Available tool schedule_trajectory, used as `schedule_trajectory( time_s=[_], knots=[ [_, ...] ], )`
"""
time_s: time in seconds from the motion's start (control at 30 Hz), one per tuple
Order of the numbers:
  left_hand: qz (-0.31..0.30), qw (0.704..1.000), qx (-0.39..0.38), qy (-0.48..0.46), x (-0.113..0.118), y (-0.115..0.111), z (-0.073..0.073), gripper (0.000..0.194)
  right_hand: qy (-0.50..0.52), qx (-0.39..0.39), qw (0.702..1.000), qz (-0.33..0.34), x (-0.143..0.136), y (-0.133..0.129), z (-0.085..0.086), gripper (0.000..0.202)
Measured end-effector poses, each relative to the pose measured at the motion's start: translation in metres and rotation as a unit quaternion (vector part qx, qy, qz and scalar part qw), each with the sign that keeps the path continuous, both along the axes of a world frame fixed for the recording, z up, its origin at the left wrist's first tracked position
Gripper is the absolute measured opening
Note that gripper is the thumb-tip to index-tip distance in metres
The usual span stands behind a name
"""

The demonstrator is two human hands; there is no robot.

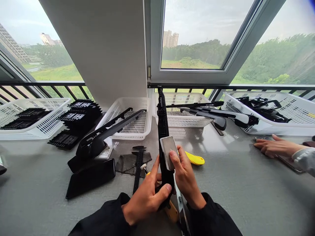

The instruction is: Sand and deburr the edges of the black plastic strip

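A long black plastic part [162, 127] stands nearly upright in view, its far tip near the window sill. My left hand [150, 195] grips its near end, thumb on the right side and a finger stretched along the left. A pale grey rectangular block [169, 152] is pinched in my right hand [184, 173], with the thumb on its face, and it overlaps the black part. Below the hands, a shiny strip [181, 206] and a tan object [171, 212] are partly hidden. Just right of my right hand lies a yellow handle [195, 158].
White baskets [145, 129] line the window side, several with black parts. A black phone [91, 178], a caliper [138, 170] and a dark cloth [123, 163] lie to the left. Long black-and-grey parts [209, 113] cross a basket. Another person's hand [277, 146] rests at the right.
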State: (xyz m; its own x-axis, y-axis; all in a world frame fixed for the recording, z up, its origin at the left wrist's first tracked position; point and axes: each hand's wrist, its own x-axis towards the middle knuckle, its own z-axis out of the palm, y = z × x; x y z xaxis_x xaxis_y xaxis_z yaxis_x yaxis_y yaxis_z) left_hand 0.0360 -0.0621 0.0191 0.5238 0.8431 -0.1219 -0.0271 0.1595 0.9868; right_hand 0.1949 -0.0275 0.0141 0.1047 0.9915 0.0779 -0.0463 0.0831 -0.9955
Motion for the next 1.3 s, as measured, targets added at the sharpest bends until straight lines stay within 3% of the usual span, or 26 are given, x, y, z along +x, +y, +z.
schedule_trajectory(
  time_s=[0.17, 0.37, 0.6, 0.83, 1.03, 1.2, 1.3],
  knots=[
    [0.062, 0.998, -0.021, -0.012, -0.003, 0.001, 0.007, 0.118, 0.030, -0.028, 0.999, 0.024, -0.003, 0.001, -0.002, 0.046],
    [-0.008, 1.000, -0.018, -0.006, -0.001, 0.003, 0.008, 0.122, 0.004, 0.006, 1.000, -0.017, 0.002, 0.004, -0.001, 0.039],
    [0.052, 0.995, -0.054, -0.061, -0.005, 0.005, 0.007, 0.123, 0.031, -0.040, 0.998, 0.031, 0.003, 0.002, 0.004, 0.045],
    [-0.029, 0.995, -0.060, -0.073, -0.006, 0.008, 0.014, 0.120, 0.057, -0.019, 0.998, 0.027, 0.011, 0.004, 0.011, 0.038],
    [0.056, 0.993, -0.070, -0.074, -0.007, 0.009, 0.003, 0.122, 0.078, -0.044, 0.989, 0.118, 0.007, 0.005, 0.006, 0.045],
    [-0.013, 0.994, -0.090, -0.063, -0.006, 0.006, 0.007, 0.122, 0.065, -0.022, 0.997, 0.045, 0.007, 0.006, 0.003, 0.041],
    [-0.024, 0.993, -0.085, -0.080, -0.007, 0.009, 0.012, 0.125, 0.060, -0.027, 0.997, 0.028, 0.008, 0.007, 0.003, 0.042]
  ],
)
